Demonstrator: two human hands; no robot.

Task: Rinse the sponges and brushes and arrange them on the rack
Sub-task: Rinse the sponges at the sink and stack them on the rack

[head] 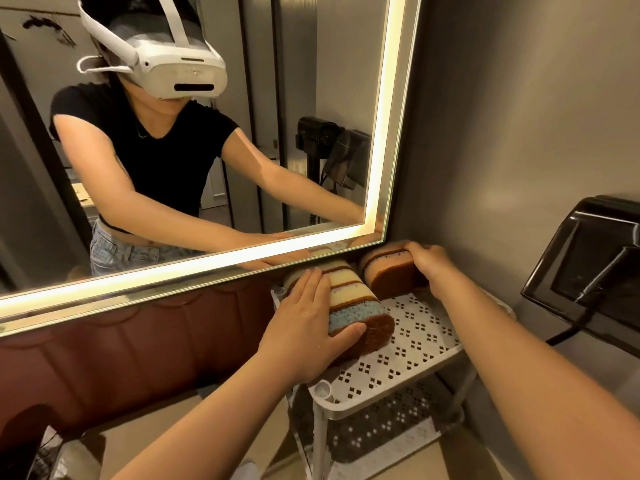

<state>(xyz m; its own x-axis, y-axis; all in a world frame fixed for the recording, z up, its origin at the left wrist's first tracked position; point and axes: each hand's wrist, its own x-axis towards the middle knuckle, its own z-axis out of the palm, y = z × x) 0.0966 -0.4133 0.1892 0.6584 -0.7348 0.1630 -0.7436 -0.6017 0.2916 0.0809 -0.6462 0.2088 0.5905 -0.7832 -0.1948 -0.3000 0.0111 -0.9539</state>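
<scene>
A row of sponges (356, 299) stands on edge on the top shelf of a white perforated rack (415, 337): yellow ones and a blue one, each with a brown scouring side. My left hand (304, 327) lies along the row's left side, fingers straight and thumb pressed on the front blue sponge. Behind them stands a second stack of orange sponges (391, 268). My right hand (429, 263) grips its right end with curled fingers. No brushes are in view.
A lit mirror (207, 133) hangs just above the rack and shows a person wearing a headset. A black wall dispenser (588, 268) juts out on the right. The rack's lower shelf (374, 427) shows below. A dark red panel fills the lower left.
</scene>
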